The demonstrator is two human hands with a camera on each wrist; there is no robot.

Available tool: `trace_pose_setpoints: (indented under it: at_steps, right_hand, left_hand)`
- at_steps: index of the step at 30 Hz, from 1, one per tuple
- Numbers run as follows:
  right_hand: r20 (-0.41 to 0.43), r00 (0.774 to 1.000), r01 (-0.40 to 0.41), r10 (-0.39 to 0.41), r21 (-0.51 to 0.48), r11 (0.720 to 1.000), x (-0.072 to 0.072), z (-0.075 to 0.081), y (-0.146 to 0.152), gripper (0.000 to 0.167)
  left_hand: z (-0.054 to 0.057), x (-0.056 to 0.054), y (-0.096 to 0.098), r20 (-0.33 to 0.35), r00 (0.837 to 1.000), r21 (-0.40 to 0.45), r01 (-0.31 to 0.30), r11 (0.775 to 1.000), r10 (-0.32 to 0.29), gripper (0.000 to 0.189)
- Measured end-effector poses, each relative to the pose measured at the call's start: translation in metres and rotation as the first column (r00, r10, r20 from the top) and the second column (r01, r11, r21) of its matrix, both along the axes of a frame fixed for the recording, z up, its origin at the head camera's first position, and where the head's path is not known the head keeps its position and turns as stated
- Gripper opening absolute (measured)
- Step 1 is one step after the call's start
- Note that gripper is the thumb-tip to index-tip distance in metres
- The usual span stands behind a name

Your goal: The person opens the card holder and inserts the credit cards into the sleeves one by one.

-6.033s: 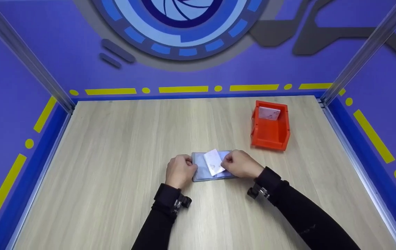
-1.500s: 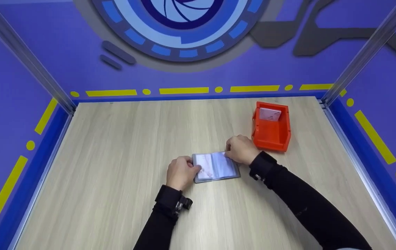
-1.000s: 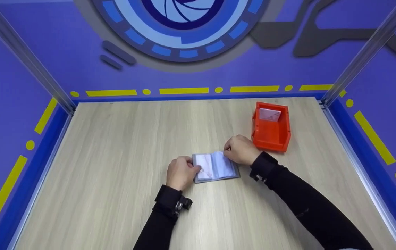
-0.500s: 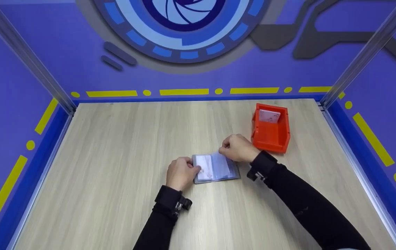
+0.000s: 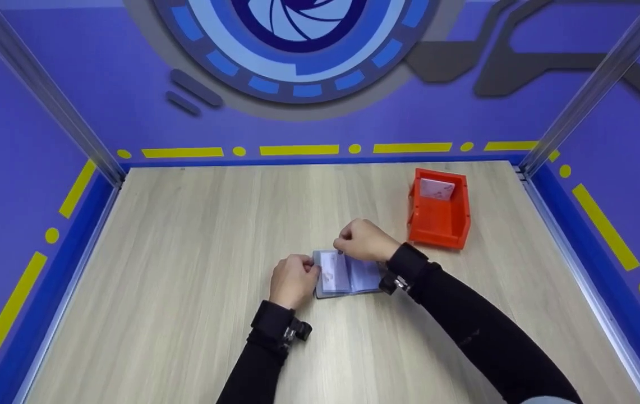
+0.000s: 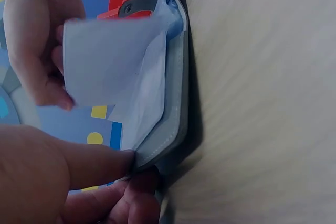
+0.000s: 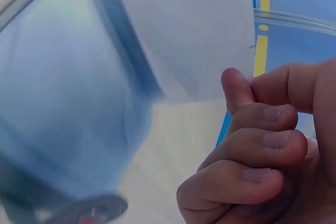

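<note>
A small grey card holder [image 5: 364,279] with clear plastic sleeves lies spread out on the table. My left hand [image 5: 293,282] pinches the left edge of its stitched cover [image 6: 177,90] between thumb and fingers. At the far edge, my right hand [image 5: 365,241] pinches the top corner of a sleeve page [image 7: 191,30] between thumb and index finger; the other fingers are curled. In the left wrist view this pale page stands raised over the left side. A dark strap with a snap [image 6: 138,6] sticks out from the holder's right side.
Behind and right of my right hand, a red plastic bin [image 5: 436,221] holds a pink patterned card [image 5: 436,189] leaning on its back wall. The wooden table [image 5: 202,252] is bounded by blue panels at the back and sides.
Six seconds ago my right hand held a white card over the holder. Since then it has taken hold of the right sleeve page's top corner and swung it leftward. My left hand has stayed put.
</note>
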State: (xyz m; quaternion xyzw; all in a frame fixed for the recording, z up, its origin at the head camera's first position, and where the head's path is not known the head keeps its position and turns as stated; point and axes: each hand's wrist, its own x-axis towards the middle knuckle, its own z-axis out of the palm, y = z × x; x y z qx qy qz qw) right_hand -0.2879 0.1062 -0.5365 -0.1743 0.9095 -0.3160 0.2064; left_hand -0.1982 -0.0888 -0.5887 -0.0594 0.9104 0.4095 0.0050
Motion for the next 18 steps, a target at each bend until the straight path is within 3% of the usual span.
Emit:
trace_pose_setpoints:
  at_steps: [11, 18]
  right_hand:
    - [-0.068, 0.995, -0.077, 0.079, 0.039, 0.996, 0.001, -0.022, -0.026, 0.029]
    - [-0.072, 0.994, -0.08, 0.084, 0.058, 0.995, 0.002, -0.023, -0.029, 0.037]
  left_hand:
    - [0.003, 0.001, 0.0, -0.038, 0.998, -0.024, 0.047, 0.999, -0.048, 0.027]
    - [0.003, 0.0, -0.002, -0.039, 0.998, -0.022, 0.054, 0.998, -0.055, 0.018]
